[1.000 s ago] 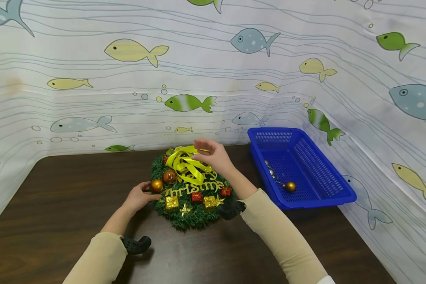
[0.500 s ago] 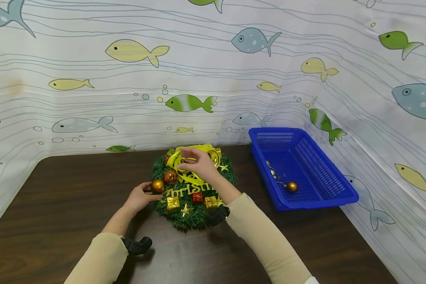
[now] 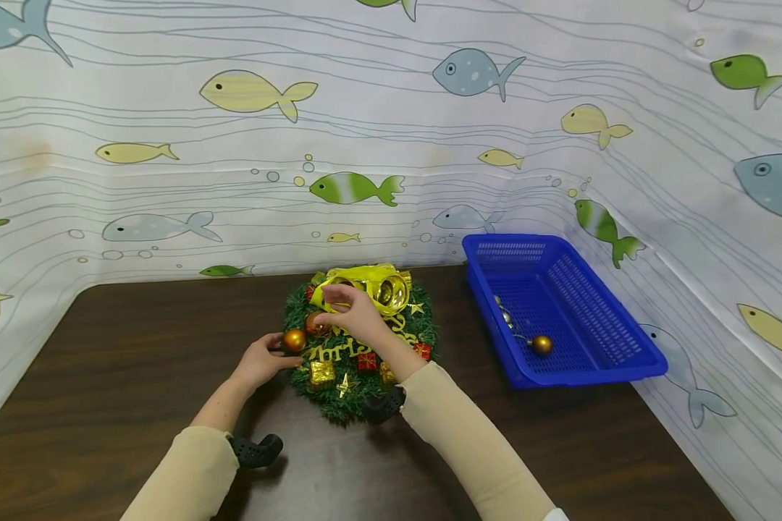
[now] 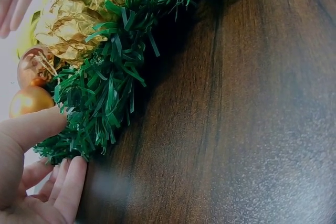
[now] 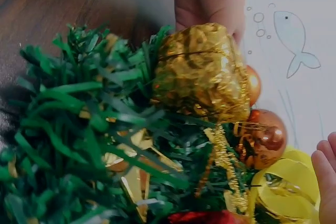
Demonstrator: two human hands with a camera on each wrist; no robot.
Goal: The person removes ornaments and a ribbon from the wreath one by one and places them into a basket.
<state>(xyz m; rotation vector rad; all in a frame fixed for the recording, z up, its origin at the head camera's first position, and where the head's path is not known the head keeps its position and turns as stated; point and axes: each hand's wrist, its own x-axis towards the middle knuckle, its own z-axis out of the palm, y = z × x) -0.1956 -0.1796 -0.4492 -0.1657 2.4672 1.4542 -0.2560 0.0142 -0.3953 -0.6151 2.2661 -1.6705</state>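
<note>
A green Christmas wreath (image 3: 339,409) lies on the dark wooden table, dressed with gold and red gift boxes, gold stars and gold lettering. My left hand (image 3: 265,360) pinches its left edge, thumb above and fingers below, beside an orange-gold ball (image 3: 294,340). Next to that ball sits a copper ball (image 5: 268,137), partly hidden by my right hand (image 3: 355,315) in the head view. That hand hovers over the wreath with fingers loosely bent and nothing seen between them. Behind it are yellow ribbon (image 3: 358,273) and shiny gold bells (image 3: 394,291).
A blue plastic basket (image 3: 599,318) stands at the right, with a gold ball (image 3: 542,344) and several small silvery pieces (image 3: 505,316) inside. A fish-patterned cloth (image 3: 378,145) closes off the back and right of the table (image 3: 137,376).
My right hand has moved left and down across the wreath, from the ribbon toward the copper ball. The gold bells have come into sight. My left hand has stayed at the wreath's edge.
</note>
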